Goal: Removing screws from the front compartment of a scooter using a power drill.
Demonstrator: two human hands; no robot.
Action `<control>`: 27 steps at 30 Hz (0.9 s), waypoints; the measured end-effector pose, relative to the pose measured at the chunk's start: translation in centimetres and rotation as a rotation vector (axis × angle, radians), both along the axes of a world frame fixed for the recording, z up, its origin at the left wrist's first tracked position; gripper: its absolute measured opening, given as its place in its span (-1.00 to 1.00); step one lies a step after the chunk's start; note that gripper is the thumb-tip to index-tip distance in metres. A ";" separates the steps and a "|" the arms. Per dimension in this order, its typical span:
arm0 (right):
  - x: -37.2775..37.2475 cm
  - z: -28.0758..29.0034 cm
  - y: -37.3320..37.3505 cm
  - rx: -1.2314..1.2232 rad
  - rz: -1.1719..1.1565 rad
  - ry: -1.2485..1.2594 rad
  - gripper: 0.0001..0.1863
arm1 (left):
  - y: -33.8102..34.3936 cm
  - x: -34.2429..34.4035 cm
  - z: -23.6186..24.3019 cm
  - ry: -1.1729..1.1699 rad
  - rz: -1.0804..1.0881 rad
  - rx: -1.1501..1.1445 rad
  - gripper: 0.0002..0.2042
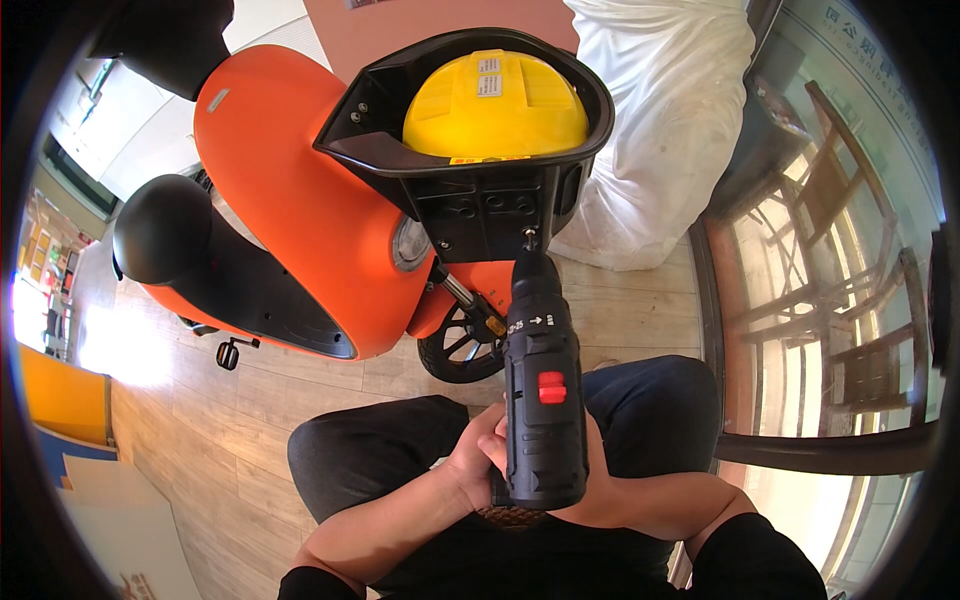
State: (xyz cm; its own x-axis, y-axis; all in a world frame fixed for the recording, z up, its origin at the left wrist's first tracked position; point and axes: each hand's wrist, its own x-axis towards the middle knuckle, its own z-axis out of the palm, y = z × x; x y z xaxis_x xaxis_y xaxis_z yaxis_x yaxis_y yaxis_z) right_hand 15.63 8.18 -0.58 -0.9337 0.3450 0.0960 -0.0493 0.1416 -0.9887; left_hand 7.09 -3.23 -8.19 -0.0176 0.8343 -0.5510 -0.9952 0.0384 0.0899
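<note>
Our left hand [472, 455] and right hand [598, 467] grasp the drill [545, 430]. One screw [445, 244] in the basket [430, 207] looks seated; another screw [530, 233] probably needs driving.

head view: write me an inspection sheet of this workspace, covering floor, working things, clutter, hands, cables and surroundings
Surface: light wood-plank floor.
Working things: black cordless drill with a red switch, its nose at or near a silver screw on the black plastic basket of an orange scooter; yellow hard hat inside the basket.
Clutter: bulky thing under white plastic sheeting, beside the basket.
Hands: left hand and right hand together hold up the drill; fingers partly hidden.
Cables: nothing seen.
Surroundings: large dark-framed glass panel at right, wooden chairs visible through or in it.
</note>
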 end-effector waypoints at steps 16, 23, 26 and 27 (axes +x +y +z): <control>0.2 0.2 0.0 -0.041 0.009 -0.013 -0.19 | -0.1 0.2 -0.4 -0.032 -0.009 -0.020 -0.64; 0.1 0.2 0.0 0.012 0.002 -0.004 -0.23 | 0.0 0.1 0.4 -0.034 -0.013 0.002 -0.65; 0.2 0.4 0.0 -0.030 0.004 -0.003 -0.25 | 0.0 0.2 0.2 -0.007 -0.010 -0.014 -0.65; 0.1 0.4 0.1 0.007 0.003 0.019 -0.26 | 0.1 0.2 0.3 -0.007 -0.011 -0.014 -0.65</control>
State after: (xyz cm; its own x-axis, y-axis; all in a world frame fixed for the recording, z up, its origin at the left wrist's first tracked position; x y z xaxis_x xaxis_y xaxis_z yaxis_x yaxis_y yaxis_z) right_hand 15.76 8.23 -0.16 -0.9327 0.3416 0.1157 -0.0682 0.1480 -0.9866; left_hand 7.29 -3.17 -7.84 -0.0047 0.8268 -0.5624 -0.9954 0.0502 0.0821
